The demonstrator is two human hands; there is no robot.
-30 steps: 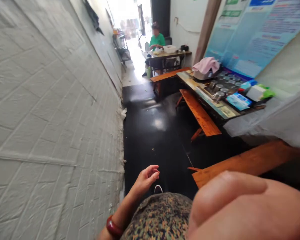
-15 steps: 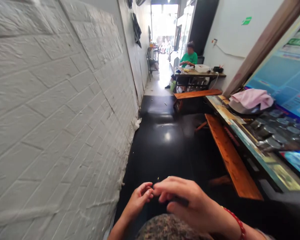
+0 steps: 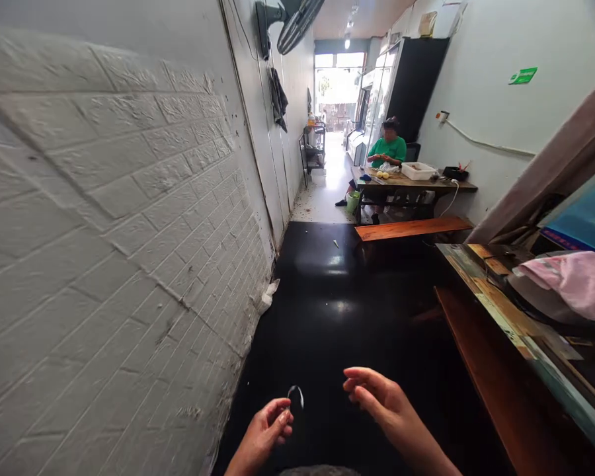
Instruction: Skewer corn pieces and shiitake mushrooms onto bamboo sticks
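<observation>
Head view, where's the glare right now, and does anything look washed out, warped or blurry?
In the head view, the far doorway is washed out; in the head view, pale glare runs down the black floor; in the head view, the brick wall looks stretched near the edge; in the head view, the left hand and right hand look fairly sharp.

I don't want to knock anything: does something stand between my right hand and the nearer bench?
Nothing visible does: between the right hand and the nearer bench, only black floor shows in this view.
</observation>
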